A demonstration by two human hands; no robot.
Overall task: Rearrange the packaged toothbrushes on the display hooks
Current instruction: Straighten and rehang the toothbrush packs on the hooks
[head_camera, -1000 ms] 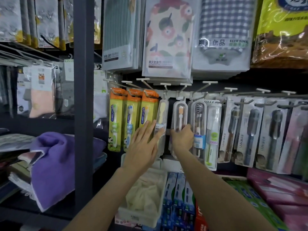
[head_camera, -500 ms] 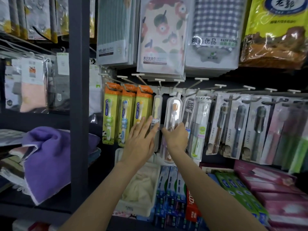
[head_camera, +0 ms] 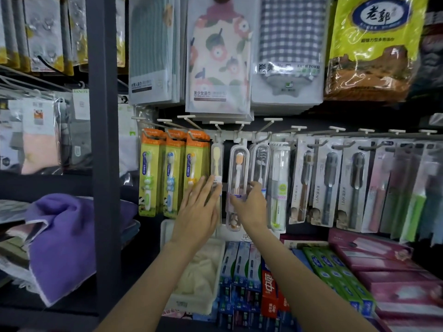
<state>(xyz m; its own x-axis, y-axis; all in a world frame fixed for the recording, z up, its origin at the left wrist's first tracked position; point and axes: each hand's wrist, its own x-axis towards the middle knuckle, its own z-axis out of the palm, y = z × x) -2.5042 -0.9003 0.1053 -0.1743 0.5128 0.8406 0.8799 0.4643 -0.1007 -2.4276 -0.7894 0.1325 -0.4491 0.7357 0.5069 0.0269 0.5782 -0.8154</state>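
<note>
Hung along the upper row: packaged towels, among them a floral towel pack [head_camera: 217,56] and a checked bath towel pack [head_camera: 288,47], with a yellow-green bag [head_camera: 374,44] at far right. Stood at left: a dark upright post [head_camera: 104,140], and beside it a folded purple towel [head_camera: 64,238] on the shelf. Ran beneath the towels: a row of white-tipped display hooks [head_camera: 273,120] carrying packaged toothbrushes. Hung leftmost: three yellow carded toothbrushes [head_camera: 171,178] with orange tops, then a slim clear case with a cream brush [head_camera: 217,159], a clear case with an orange-headed brush [head_camera: 237,173], a clear case with a dark brush [head_camera: 260,161], a green-labelled tube pack [head_camera: 279,185], and grey carded toothbrushes [head_camera: 328,185] further right. Lay below: toothpaste boxes [head_camera: 242,271] and a white tray [head_camera: 194,305]. Reached up, left hand [head_camera: 200,209], fingers straight and spread, fingertips touching the label of the cream brush's case. Gripped by right hand [head_camera: 251,204]: the lower part of the orange-headed brush's case, thumb at its left edge, fingers curled round its right side. Hung upright from its hook, that case.
</note>
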